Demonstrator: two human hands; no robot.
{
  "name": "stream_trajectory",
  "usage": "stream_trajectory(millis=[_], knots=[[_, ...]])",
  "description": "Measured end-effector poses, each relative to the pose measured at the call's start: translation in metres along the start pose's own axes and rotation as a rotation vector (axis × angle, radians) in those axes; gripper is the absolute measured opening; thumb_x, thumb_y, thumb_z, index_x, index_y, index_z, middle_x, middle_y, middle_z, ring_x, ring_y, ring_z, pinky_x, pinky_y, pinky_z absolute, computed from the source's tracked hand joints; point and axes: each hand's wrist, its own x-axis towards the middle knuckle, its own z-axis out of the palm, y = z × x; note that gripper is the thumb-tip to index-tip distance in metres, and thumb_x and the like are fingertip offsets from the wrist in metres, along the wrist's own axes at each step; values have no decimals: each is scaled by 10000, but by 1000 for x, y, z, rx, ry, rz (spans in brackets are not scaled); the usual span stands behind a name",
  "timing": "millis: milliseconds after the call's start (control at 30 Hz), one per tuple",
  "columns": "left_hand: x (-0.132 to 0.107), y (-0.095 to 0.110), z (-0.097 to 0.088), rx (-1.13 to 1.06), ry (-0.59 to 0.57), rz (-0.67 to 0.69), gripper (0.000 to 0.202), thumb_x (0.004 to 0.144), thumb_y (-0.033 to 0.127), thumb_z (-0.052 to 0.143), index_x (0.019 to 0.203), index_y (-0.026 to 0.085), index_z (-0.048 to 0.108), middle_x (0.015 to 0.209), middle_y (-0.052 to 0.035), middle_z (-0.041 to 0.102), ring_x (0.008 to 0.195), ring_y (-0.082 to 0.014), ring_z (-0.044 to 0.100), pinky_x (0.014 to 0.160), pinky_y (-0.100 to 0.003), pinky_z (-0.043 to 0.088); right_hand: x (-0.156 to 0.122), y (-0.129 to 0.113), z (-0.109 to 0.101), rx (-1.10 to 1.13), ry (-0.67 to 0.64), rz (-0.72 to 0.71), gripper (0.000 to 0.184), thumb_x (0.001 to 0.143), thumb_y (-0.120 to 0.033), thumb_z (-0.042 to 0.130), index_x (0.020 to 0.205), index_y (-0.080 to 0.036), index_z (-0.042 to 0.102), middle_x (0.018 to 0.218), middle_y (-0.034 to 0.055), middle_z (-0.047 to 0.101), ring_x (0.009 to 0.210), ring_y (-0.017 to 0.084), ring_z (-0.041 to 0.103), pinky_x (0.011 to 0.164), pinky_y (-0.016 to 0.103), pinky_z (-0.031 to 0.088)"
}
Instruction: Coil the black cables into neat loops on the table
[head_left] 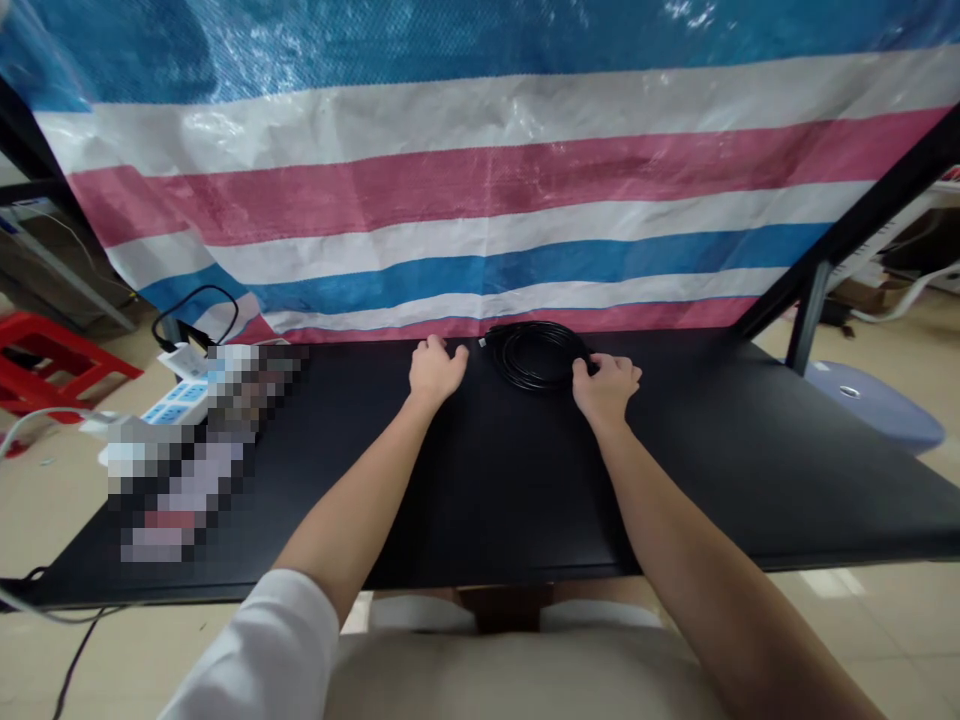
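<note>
A coiled black cable [525,384] lies on the black tabletop [495,480], close to the table's back edge. One light-coloured plug end [482,342] shows at the coil's left side. My right hand [606,388] is closed on the right side of the coil, thumb and fingers around its strands. To the left of the coil, apart from it, my left hand [436,372] rests on the table, thumb spread from its slightly bent fingers, with nothing in it.
A striped plastic sheet [480,190] hangs behind the table. At the left stand a white power strip [176,405] with plugs and a blurred-out item [202,475]. A red stool [60,360] and a bluish stool [874,400] are on the floor at either side.
</note>
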Motion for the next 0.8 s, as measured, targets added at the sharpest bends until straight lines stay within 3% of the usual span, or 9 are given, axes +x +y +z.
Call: stream_trajectory(millis=[100, 200, 300, 500, 800], knots=[[4, 6, 14, -56, 8, 118, 291, 837, 360, 532, 1053, 164, 538, 1152, -142, 595, 1129, -255, 546, 926, -332, 435, 2, 1, 2, -6, -17, 9, 264, 770, -378, 489, 845, -178, 644, 939, 160, 560, 925, 314, 456, 759, 493, 411], [6, 7, 27, -77, -40, 156, 277, 829, 366, 555, 1033, 182, 518, 1136, -127, 584, 1123, -249, 538, 920, -333, 434, 4, -3, 4, -37, 69, 23, 230, 771, -368, 482, 791, -188, 623, 873, 142, 572, 893, 299, 474, 777, 492, 415], [8, 6, 35, -68, -96, 176, 254, 817, 370, 574, 987, 193, 507, 1115, -120, 577, 1117, -248, 532, 917, -336, 428, 8, -8, 4, -1, 56, 69, 183, 755, -345, 492, 706, -201, 594, 768, 110, 578, 825, 272, 500, 793, 482, 424], [16, 1, 37, -84, -152, 144, 176, 832, 331, 561, 920, 191, 499, 1069, -118, 578, 1083, -235, 549, 894, -321, 425, 18, -11, -1, 172, -47, 307, 95, 672, -279, 545, 655, -204, 599, 664, 43, 589, 694, 214, 539, 757, 431, 454], [15, -4, 36, -98, -172, 186, 138, 828, 303, 560, 900, 202, 499, 1055, -102, 583, 1065, -234, 556, 900, -335, 433, 13, -29, -7, 292, -67, 426, 162, 610, -194, 576, 741, -191, 671, 669, 5, 637, 737, 207, 609, 787, 384, 468]])
